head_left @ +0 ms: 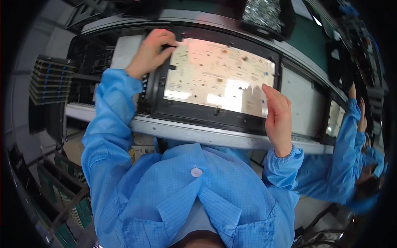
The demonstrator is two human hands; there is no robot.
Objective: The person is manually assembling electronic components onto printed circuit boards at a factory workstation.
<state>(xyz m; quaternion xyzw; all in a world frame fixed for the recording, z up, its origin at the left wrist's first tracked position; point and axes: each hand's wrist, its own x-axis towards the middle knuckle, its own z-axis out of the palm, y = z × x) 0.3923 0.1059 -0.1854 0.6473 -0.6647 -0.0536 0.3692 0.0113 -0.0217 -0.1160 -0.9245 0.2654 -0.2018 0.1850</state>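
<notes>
A cream-coloured circuit board (215, 78) with small dark parts and bright glare lies in a black carrier frame (159, 89) in front of me. At its upper left corner is my left hand (154, 51), with fingers bent and the thumb and forefinger pinched at the edge. My right hand (278, 113) rests along the board's right edge, its fingers stretched out and fingertips touching the surface. Nothing shows in the right palm, which is partly turned from view.
A metal rail (198, 133) runs along the carrier's near side. Behind it stands a black bin (264, 14) of shiny silvery pieces. Stacked boards (51, 80) sit at left. At right, a co-worker's blue sleeve (345, 132) reaches toward another board (335, 118).
</notes>
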